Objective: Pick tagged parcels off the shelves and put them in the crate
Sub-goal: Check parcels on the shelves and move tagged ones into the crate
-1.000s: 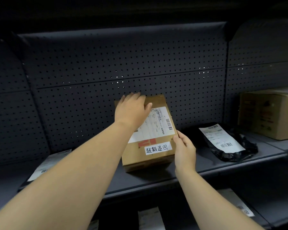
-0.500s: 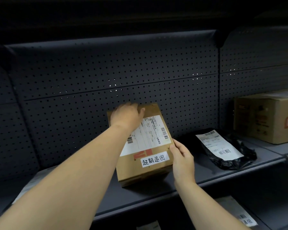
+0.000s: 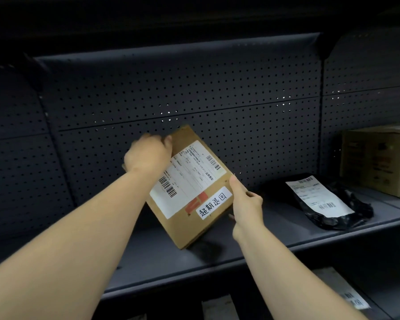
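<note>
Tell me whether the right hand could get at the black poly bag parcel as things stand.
Probably yes, once freed: the right hand holds the tagged box. The black bag lies on the same shelf just beyond it, with nothing between.

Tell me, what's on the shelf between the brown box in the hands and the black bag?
Nothing: in the head view, only bare dark shelf lies between the tagged box and the black bag.

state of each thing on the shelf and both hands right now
tagged box: tilted, one corner down on the shelf, held by both hands
left hand: grips the box's far top edge
right hand: holds the box's right edge
black bag parcel: lying flat, label up
large box: upright, far right
</note>
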Motion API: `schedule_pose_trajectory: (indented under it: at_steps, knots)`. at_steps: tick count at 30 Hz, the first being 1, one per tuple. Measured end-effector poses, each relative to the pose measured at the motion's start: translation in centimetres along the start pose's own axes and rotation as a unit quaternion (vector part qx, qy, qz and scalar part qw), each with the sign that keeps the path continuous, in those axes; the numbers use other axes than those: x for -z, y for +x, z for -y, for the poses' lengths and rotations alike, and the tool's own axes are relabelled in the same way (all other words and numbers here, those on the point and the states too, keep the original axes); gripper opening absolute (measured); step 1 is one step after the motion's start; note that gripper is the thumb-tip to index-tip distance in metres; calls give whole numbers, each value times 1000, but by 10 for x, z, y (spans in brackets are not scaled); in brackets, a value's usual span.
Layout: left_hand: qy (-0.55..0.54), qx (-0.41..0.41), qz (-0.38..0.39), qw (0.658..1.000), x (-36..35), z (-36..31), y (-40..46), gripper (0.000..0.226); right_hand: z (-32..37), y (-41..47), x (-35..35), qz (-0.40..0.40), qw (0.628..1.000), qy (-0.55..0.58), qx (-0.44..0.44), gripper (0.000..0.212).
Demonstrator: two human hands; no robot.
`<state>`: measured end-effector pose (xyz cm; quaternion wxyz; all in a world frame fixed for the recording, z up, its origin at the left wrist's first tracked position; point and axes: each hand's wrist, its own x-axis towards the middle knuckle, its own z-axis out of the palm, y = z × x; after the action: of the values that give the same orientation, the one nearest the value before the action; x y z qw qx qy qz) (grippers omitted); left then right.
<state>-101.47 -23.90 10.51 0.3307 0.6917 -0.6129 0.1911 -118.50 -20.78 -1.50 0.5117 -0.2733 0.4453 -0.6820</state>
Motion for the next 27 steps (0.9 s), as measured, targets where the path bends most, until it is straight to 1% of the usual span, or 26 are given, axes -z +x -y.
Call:
schedule_pose_trajectory:
  at_steps: [3,7,10,12,14,18,22,26,27]
  knots:
    - [-23,33,3,999,10,21,-6,54,0,-12,-13,20,1000,14,-19,57]
    - [-67,89,0,994,20,51,-16,52,0,-25,-27,34,999,34,-13,47]
    - [-109,143,6,984,25,70,-28,51,-2,-34,-37,60,997,45,-6,34]
    - [-160,175,8,971,27,79,-38,49,-4,-39,-41,75,996,49,8,27]
    - [-201,197,-1,959,28,86,-51,47,-4,-42,-43,84,995,43,33,25]
    - [-314,243,-40,917,29,94,-77,44,-1,-49,-40,126,988,25,82,29]
    - [-365,253,-60,894,31,97,-97,43,3,-55,-35,151,983,15,98,30]
    - [-420,263,-79,865,34,99,-112,37,6,-59,-31,179,978,-7,110,11]
    - [-429,269,-83,858,35,99,-115,34,7,-60,-30,185,976,-12,114,11]
